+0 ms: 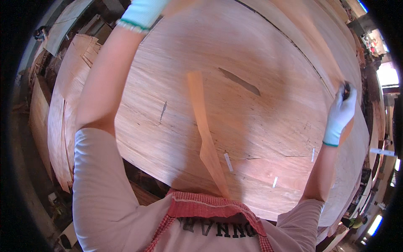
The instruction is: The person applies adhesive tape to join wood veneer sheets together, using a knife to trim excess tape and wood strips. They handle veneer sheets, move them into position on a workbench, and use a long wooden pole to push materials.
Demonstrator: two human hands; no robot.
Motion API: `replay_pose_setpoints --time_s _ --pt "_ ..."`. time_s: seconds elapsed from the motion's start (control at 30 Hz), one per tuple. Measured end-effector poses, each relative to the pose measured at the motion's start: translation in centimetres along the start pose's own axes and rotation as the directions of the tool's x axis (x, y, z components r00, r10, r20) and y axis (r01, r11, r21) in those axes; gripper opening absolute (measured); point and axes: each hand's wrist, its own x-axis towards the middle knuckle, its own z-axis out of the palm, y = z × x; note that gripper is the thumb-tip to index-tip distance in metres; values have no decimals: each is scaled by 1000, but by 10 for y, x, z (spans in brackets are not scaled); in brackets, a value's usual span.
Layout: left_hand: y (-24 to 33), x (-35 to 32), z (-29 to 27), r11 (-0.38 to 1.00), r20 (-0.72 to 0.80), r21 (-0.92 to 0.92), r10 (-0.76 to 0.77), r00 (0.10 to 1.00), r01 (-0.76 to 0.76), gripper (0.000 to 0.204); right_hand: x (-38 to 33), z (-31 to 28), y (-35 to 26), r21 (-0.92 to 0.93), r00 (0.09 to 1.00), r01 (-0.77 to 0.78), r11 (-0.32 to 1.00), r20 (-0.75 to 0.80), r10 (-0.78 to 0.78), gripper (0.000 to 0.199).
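Veneer (268, 113) is lying in a broad pale sheet right in front of you, filling the middle of your view between your two arms. Your left hand (142, 10) is showing only as part of a white glove with a green cuff at the upper edge; the picture is cutting off its fingers, so you cannot tell whether they are spread or pressed together. A blurred tan piece (180, 6) is appearing just beside that glove. Your right hand (342, 109), gloved the same way, is pinching a small dark thing (347, 90) between thumb and fingers, near the lower end of a dark curved line (300, 46) at the sheet's upper right.

Between your arms, a narrow orange-brown strip (204, 130) is running down the sheet toward the red checked apron (210, 203) you are wearing over a pale shirt (100, 180). A long dark gap (241, 82) is showing right of the strip's upper end, and a thin slit (163, 111) is showing to its left. Three short white pieces, one of them (228, 162) near the strip, are lying on the lower right part. More sheets (75, 96) are standing out beyond your left arm. At lower left, a pale tube (71, 235) is turning a dark mouth outward; you cannot tell what it is holding.
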Motion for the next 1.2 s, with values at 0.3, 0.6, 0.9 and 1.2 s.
replay_pose_setpoints --time_s 0.3,0.6,0.9,1.2 --pt "45 -161 -107 997 850 -9 -31 525 75 22 -130 -71 2 -363 564 228 903 805 182 16" --pt "-22 -139 -49 962 971 -59 -7 239 268 14 -72 -47 -16 13 444 -42 999 896 7 19" --pt "33 -222 118 932 774 362 -288 564 -22 35 -133 126 84 -62 387 -200 978 912 137 20" --pt "208 -283 144 898 777 -72 -223 589 434 42 -152 146 60 55 638 -485 873 705 310 20"
